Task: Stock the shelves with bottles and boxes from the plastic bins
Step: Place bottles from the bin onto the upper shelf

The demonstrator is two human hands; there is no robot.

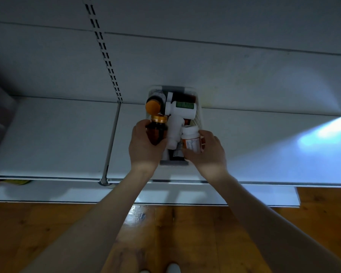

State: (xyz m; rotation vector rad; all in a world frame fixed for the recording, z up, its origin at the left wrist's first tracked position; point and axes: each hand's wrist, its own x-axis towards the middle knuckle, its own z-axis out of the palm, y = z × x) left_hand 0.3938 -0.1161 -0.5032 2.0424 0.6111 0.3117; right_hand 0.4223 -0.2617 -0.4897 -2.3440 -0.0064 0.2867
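Since the bin (198, 115) sits right on the shelf (57, 138), crammed with bottles lying every which way, the person goes in two-handed, probably to save trips. Their left hand (144, 148) is curled round an amber bottle (157, 133) at the bin's left edge, right hand (207, 152) wraps an orange-labelled white bottle (191, 138), both over the bin's near end

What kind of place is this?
Likely a pharmacy or shop aisle: a white retail shelf, a slotted upright on its back panel, and a plastic bin full of pill bottles.
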